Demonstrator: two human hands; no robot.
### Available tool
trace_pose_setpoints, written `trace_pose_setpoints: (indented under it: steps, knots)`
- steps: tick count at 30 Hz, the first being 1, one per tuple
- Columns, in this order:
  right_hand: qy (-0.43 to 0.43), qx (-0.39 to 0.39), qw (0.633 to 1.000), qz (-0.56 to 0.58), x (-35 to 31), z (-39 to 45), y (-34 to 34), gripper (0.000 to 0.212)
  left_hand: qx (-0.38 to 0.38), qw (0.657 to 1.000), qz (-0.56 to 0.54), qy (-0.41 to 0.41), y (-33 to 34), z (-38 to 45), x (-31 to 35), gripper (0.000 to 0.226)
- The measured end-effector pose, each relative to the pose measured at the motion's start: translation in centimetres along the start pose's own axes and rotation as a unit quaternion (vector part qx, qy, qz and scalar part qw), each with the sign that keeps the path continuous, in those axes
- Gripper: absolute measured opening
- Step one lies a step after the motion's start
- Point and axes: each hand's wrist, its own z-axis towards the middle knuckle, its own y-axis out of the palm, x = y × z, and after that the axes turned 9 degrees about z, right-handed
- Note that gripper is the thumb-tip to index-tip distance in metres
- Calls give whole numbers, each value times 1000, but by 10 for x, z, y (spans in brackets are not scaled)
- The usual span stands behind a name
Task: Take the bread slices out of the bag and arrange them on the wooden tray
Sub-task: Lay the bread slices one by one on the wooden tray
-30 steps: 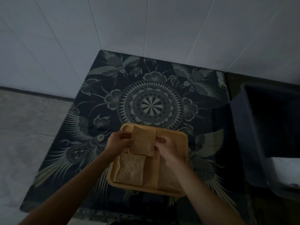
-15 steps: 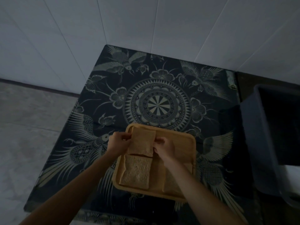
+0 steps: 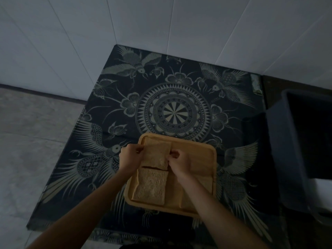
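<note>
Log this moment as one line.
both hands holding bread slice | over tray far-left | one slice near-left

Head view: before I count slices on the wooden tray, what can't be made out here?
- Tray's right half: the right forearm covers it; a slice may lie beneath, cannot tell.
- Upper tan bread slice: left hand and right hand cover its side edges; resting or lifted is unclear.
- Bread bag: not in view.
- Dark bin at right: cut by the frame edge, its inside too dark.
</note>
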Motion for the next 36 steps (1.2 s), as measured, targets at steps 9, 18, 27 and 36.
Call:
trace_pose_setpoints:
  steps: [9,18,27,36]
  knots:
    - [-17,-18,999,-40,-7,-5,-7,17,1,1000,19,17,-1,-6,4,19]
    - [-51,-36,997,-42,-6,-28,-61,28,-36,999,9,18,-5,-25,5,32]
    - [-68,31,997,-14,27,-60,-135,22,-27,996,6,87,7,-72,34,38]
    - [5,48,998,-36,67,-81,-165,28,-178,982,-49,25,57,-116,67,33]
